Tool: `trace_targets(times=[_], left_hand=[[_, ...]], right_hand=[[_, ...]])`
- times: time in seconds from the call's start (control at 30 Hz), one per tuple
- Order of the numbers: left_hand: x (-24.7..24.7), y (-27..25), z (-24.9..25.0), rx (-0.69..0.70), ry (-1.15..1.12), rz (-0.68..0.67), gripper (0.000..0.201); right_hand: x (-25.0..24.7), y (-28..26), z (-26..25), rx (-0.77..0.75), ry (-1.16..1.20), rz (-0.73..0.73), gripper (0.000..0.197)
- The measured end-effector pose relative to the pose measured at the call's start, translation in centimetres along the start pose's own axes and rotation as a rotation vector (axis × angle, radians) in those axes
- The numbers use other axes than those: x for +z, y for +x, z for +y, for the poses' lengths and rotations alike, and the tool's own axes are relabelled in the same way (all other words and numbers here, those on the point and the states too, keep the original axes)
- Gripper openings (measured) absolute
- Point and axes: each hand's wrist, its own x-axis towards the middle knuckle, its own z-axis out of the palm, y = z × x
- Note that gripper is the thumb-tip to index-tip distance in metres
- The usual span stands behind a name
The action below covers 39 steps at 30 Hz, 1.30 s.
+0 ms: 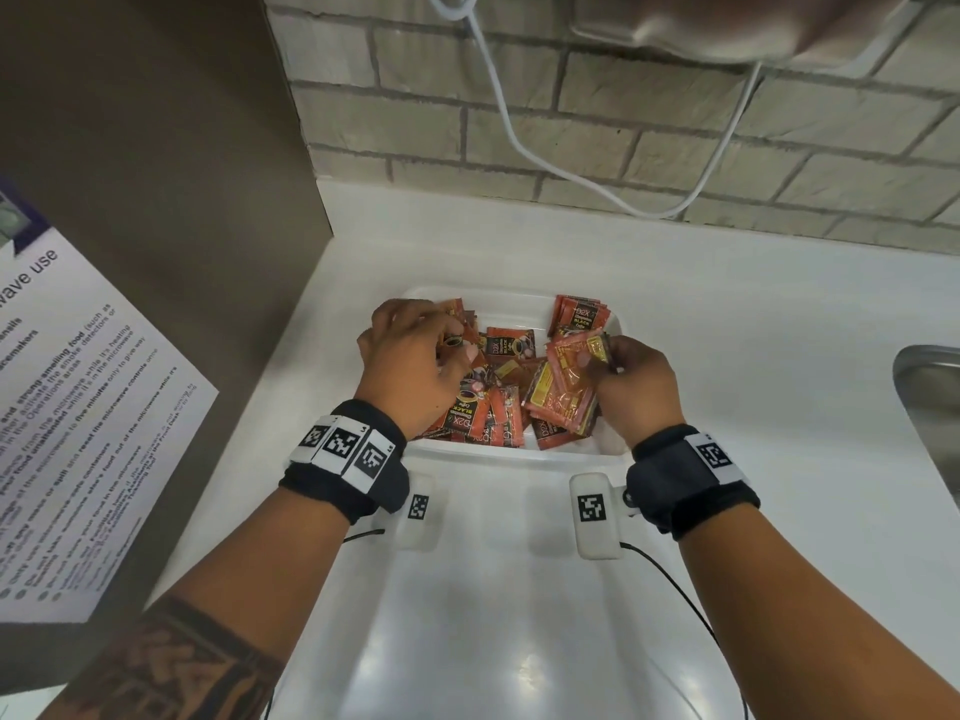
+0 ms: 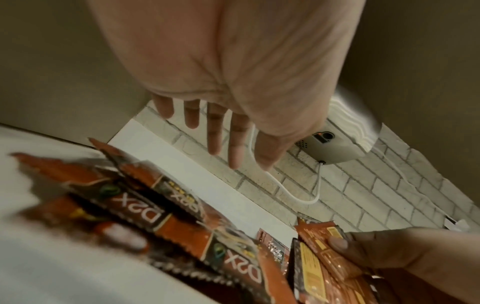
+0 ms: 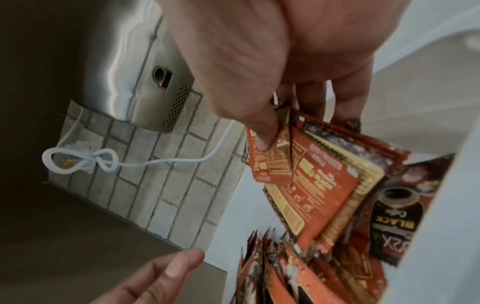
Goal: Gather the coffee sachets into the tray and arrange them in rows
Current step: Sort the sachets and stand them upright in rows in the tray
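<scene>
The right hand [image 1: 631,387] pinches a fanned stack of sachets [image 1: 563,392], long axes trailing below the thumb; the left hand [image 1: 410,366], fingers straight, reaches alongside.

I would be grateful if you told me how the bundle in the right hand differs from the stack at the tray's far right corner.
The bundle is held up in the right hand, thumb pinching it; the stack rests in the tray, untouched. The bundle is fanned and shows yellow-panelled backs; the stack sits squared and shows its D2X front. Both are orange-red coffee sachets.
</scene>
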Motion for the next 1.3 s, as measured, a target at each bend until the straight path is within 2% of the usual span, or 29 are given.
trace_targets(times=[0.07,0.17,0.27,0.4,0.57,0.67,0.77,0.83,0.97,1.03,1.23,1.3], left_hand=[[0.0,0.1,1.1,0.116,-0.052,-0.040,0.026],[0.5,0.4,3.5,0.206,-0.019,-0.223,0.044],[1.7,1.0,5.2,0.172,0.066,-0.337,0.062],[2.3,1.7,5.5,0.082,-0.015,-0.346,0.074],[1.6,2.2,5.1,0.007,-0.218,-0.355,0.056],[1.3,2.3,5.3,-0.117,-0.485,-0.366,0.050],[1.5,2.0,5.5,-0.406,-0.952,-0.360,0.045],[1.9,1.6,5.8,-0.510,-1.115,-0.392,0.041],[2.0,1.3,6.3,-0.563,-1.278,-0.542,0.024],[1.9,1.5,6.4,-0.554,-1.310,-0.582,0.025],[1.5,1.9,6.2,-0.486,-1.278,-0.592,0.025],[1.6,2.0,6.0,-0.449,-1.241,-0.566,0.033]], right_hand=[[0.0,0.1,-0.1,0.012,0.069,-0.006,0.007],[0.2,0.1,-0.6,0.018,0.185,-0.044,0.006],[0.5,0.1,-1.0,0.090,0.349,-0.073,0.009],[0.2,-0.1,-1.4,0.196,0.536,-0.120,0.015],[-0.5,-0.6,-1.6,0.302,0.795,-0.169,0.025],[-0.6,-0.5,-1.7,0.346,0.872,-0.180,0.029],[-0.3,-0.5,-2.2,0.364,0.953,-0.184,0.030],[-0.1,-0.5,-2.6,0.372,0.987,-0.183,0.030],[0.6,-0.6,-3.3,0.346,0.981,-0.210,0.027],[0.7,-0.7,-3.3,0.330,0.937,-0.224,0.027],[-0.6,-0.4,-3.2,0.179,0.595,-0.328,0.024],[-1.0,-0.3,-3.2,0.140,0.528,-0.380,0.026]])
